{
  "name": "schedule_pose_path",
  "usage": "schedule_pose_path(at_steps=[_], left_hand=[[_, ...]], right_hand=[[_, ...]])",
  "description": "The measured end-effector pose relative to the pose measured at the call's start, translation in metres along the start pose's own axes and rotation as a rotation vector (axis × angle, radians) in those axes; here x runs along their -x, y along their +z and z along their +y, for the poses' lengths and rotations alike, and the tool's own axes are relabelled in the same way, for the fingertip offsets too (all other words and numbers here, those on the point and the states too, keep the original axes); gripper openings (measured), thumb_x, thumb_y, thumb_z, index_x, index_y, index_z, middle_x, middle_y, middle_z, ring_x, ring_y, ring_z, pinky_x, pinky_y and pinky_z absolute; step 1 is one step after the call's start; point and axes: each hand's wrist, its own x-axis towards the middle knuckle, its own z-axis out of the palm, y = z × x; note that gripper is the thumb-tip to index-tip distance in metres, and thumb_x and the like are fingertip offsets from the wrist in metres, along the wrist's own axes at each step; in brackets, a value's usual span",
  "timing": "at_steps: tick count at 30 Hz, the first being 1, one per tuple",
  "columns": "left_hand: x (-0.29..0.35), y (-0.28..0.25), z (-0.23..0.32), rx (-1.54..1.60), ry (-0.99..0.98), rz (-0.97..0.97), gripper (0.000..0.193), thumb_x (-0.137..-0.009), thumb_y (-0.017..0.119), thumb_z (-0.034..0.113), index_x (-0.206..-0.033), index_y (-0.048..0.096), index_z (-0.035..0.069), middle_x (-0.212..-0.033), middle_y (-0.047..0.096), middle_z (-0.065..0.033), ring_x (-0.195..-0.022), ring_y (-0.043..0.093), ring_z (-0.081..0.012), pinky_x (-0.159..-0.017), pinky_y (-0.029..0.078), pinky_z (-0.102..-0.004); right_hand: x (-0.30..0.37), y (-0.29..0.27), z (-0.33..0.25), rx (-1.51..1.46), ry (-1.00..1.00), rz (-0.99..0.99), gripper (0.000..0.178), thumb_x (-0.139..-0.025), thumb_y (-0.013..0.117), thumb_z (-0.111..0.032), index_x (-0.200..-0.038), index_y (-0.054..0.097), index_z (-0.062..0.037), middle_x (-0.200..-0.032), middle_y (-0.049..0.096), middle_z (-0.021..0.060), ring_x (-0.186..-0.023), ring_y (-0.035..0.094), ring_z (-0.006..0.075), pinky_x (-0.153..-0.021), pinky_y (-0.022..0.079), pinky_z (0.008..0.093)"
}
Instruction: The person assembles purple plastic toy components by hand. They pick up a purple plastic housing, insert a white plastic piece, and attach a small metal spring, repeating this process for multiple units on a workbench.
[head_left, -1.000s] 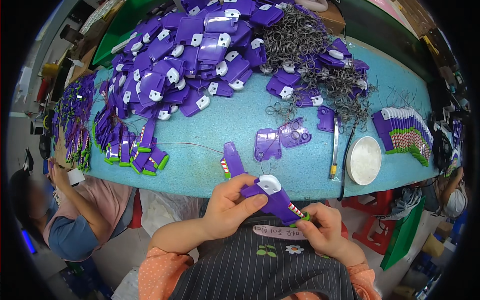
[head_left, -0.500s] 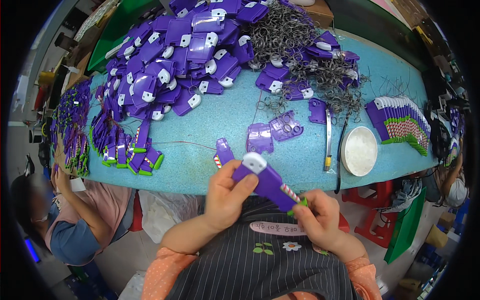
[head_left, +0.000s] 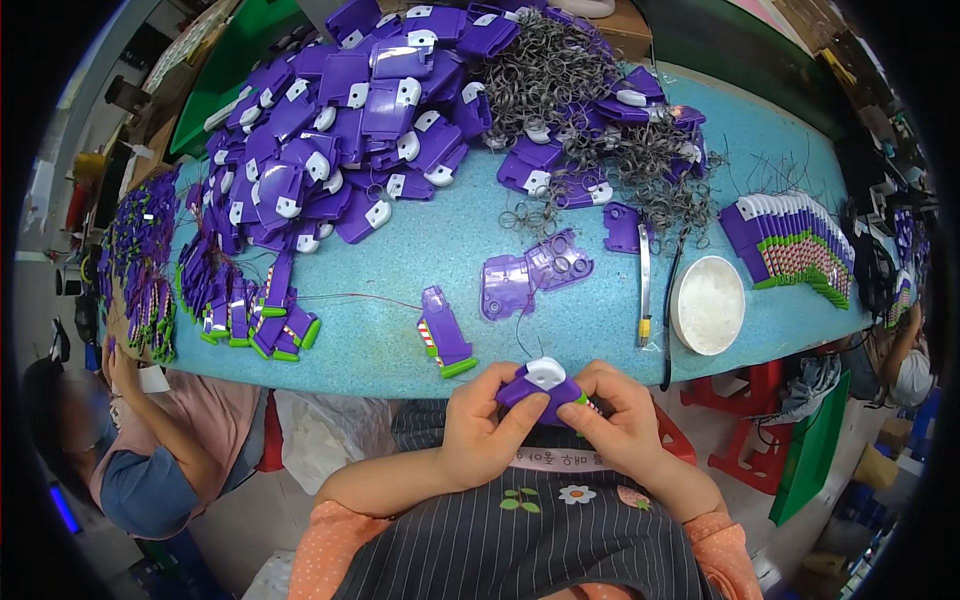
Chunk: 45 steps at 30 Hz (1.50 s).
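Observation:
My left hand [head_left: 482, 428] and my right hand [head_left: 628, 422] both grip one purple plastic toy part [head_left: 546, 375] with a white end, close in front of my apron. Both thumbs press on its face, and fingers wrap behind it. A green edge and a striped strip show by the right thumb. Thin wires rise from the white end. Left of it on the table lies a purple piece [head_left: 441, 325] with a green tip and striped strip, trailing a thin red wire. Beyond my hands are a clear-looking purple shell [head_left: 508, 286] and another shell [head_left: 562, 262] with round rings.
A large heap of purple parts [head_left: 330, 130] fills the back left, beside tangled grey wire coils [head_left: 545, 75]. To the right are a cutter knife [head_left: 643, 290], a white round dish [head_left: 708, 305] and a stacked row of finished-looking parts [head_left: 790, 245]. Another person [head_left: 165, 440] sits at left.
The toy part has been turned toward upright and drawn in, my hands now closer together. The purple piece with the green tip, partly hidden before, shows whole. The view has shifted slightly.

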Motion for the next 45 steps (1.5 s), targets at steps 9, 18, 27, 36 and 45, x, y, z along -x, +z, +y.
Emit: schedule_pose_path(at_steps=[9, 18, 27, 36, 45], left_hand=[[-0.007, 0.005, 0.029, -0.950, 0.645, -0.181, 0.045, -0.061, 0.070, -0.003, -0.102, 0.049, -0.005, -0.097, 0.053, -0.0185, -0.093, 0.056, -0.0378, -0.079, 0.045, -0.0441], [-0.051, -0.041, 0.065, -0.981, 0.475, 0.022, 0.050, -0.075, 0.070, 0.013, -0.116, 0.046, -0.002, -0.109, 0.054, -0.0166, -0.099, 0.054, -0.0303, -0.079, 0.044, -0.0384], [-0.206, -0.105, 0.092, -1.663, 0.605, 0.499, 0.027, -0.077, 0.064, 0.014, -0.094, 0.054, -0.006, -0.088, 0.058, -0.0206, -0.084, 0.057, -0.0369, -0.072, 0.046, -0.0437], [-0.091, -0.068, 0.077, -0.189, 0.216, 0.116, 0.027, -0.087, 0.059, 0.005, -0.113, 0.056, -0.002, -0.099, 0.062, -0.0031, -0.087, 0.057, -0.0093, -0.078, 0.045, -0.0243], [-0.023, 0.004, 0.010, 0.879, -0.455, -0.383, 0.040, -0.095, 0.047, 0.018, -0.130, 0.039, 0.000, -0.112, 0.057, -0.0146, -0.107, 0.054, -0.0228, -0.092, 0.043, -0.0358]], right_hand=[[-0.005, 0.003, 0.018, -0.217, -0.321, -0.026, 0.018, -0.083, 0.061, -0.004, -0.099, 0.054, 0.0001, -0.095, 0.054, 0.0123, -0.093, 0.053, 0.0207, -0.083, 0.043, 0.0330], [0.019, -0.050, -0.029, -0.034, -0.322, 0.374, 0.014, -0.078, 0.060, 0.001, -0.091, 0.055, -0.0008, -0.085, 0.057, 0.0082, -0.078, 0.053, 0.0141, -0.069, 0.044, 0.0280], [-0.041, -0.182, -0.020, 0.657, -0.430, 0.914, 0.017, -0.076, 0.070, -0.006, -0.086, 0.057, -0.0002, -0.079, 0.055, 0.0021, -0.076, 0.051, 0.0111, -0.068, 0.042, 0.0244], [-0.055, -0.177, -0.002, 1.360, -0.251, 0.981, 0.032, -0.068, 0.072, -0.009, -0.094, 0.056, -0.0037, -0.095, 0.057, 0.0111, -0.089, 0.052, 0.0301, -0.075, 0.039, 0.0415], [-0.022, -0.014, -0.035, 0.534, -0.658, 0.035, 0.076, -0.061, 0.079, -0.015, -0.125, 0.043, 0.0042, -0.116, 0.051, 0.0200, -0.109, 0.049, 0.0355, -0.091, 0.040, 0.0424]])
